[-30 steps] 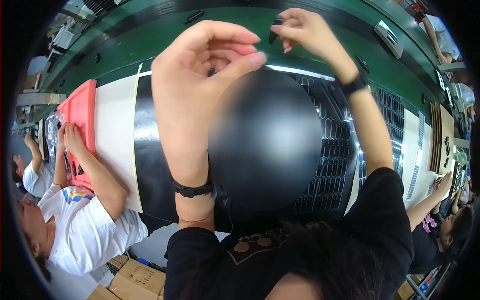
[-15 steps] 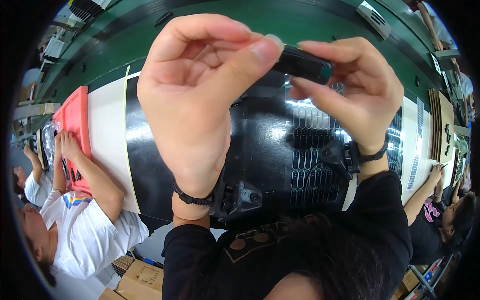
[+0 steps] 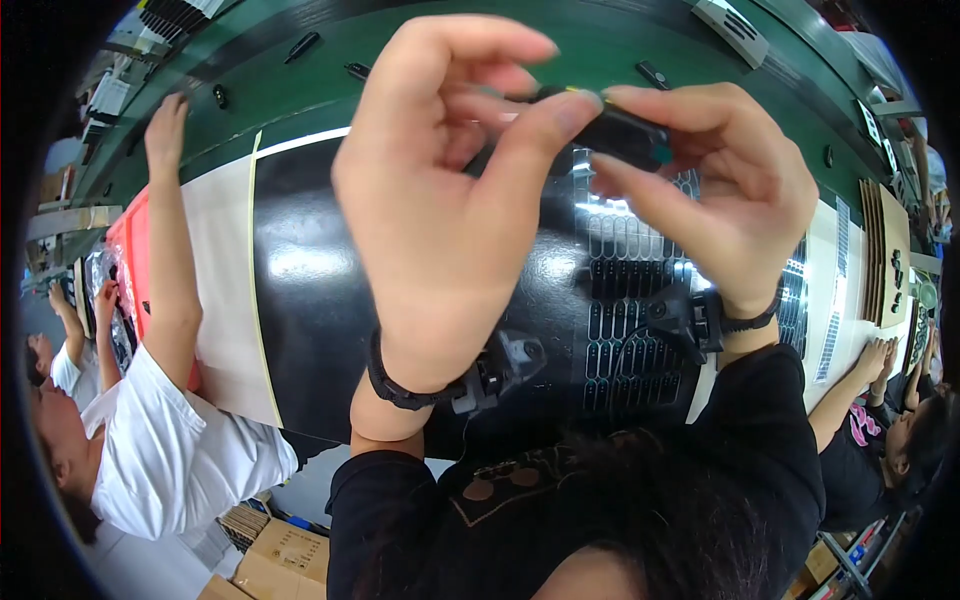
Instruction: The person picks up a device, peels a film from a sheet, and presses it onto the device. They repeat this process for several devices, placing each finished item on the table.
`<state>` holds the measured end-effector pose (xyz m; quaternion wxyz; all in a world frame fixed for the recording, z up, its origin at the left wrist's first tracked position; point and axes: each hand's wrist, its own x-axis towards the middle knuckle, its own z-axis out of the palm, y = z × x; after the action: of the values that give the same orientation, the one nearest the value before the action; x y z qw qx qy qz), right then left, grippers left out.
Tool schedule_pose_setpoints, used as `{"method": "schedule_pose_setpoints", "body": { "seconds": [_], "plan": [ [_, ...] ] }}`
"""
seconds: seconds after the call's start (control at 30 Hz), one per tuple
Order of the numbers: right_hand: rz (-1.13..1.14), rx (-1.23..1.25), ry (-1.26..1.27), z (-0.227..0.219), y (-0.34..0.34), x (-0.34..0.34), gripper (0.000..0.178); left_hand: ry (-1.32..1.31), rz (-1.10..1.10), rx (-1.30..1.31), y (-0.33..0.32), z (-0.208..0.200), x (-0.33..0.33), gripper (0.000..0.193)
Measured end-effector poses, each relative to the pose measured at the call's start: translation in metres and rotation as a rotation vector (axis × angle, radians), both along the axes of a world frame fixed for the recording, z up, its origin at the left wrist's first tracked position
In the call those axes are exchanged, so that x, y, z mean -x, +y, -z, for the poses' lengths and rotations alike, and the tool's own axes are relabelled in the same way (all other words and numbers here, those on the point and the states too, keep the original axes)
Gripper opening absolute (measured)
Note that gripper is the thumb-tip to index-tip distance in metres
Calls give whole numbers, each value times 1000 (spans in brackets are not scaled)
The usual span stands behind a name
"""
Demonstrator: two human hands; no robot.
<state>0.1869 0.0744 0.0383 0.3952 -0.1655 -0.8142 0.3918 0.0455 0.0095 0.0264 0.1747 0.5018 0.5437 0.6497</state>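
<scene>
A small oblong black device (image 3: pixel 628 138), glossy with a teal patch at its right end, is held up over the far part of the black mat (image 3: pixel 310 340). My right hand (image 3: pixel 735 180) grips its right end between thumb and fingers. On its left end lies the thumb of my left hand (image 3: pixel 440 190), with a finger partly behind it; the index finger is raised off and blurred. Sheets of oval film pieces (image 3: pixel 630 330) lie on the mat under and beside my right wrist. What my left fingertips touch behind the device is hidden.
Beyond the mat runs a green conveyor belt (image 3: pixel 440 45) carrying scattered black devices (image 3: pixel 301 46). A co-worker's arm (image 3: pixel 175 260) reaches across at left, beside a red tray (image 3: pixel 138 260). Cardboard sheets (image 3: pixel 888 255) stand at right near another person's hands (image 3: pixel 876 358).
My left hand has shifted right and raised its index finger; the device stays in my right hand. At left, the co-worker's arm has moved from the red tray toward the belt.
</scene>
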Motion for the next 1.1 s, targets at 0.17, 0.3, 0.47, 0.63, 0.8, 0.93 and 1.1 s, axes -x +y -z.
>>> {"method": "schedule_pose_setpoints", "body": {
  "seconds": [0.17, 0.3, 0.47, 0.63, 0.8, 0.93, 1.1],
  "plan": [
    [8, 97, -11, 11, 9, 5, 24, -71, 157, 290, 13, 13, 14, 18],
    [-98, 585, -127, 41, 35, 12, 18, -32, 165, 520, 30, 32, 25, 24],
    [93, 271, -277, 88, 111, 22, 31, 359, -258, 329, 41, 55, 18, 23],
    [460, -118, -907, 126, 191, 0, 46, 437, -134, 370, 37, 48, 8, 20],
    [230, 37, -878, 138, 207, -25, 35, 492, 326, 345, 36, 58, -37, 15],
    [39, 639, -489, 93, 171, -53, 27, 532, 552, 310, 43, 83, -73, 11],
    [-299, 1248, -222, 84, 123, -112, 30, 587, 485, 190, 65, 113, -121, 6]
  ]
}}
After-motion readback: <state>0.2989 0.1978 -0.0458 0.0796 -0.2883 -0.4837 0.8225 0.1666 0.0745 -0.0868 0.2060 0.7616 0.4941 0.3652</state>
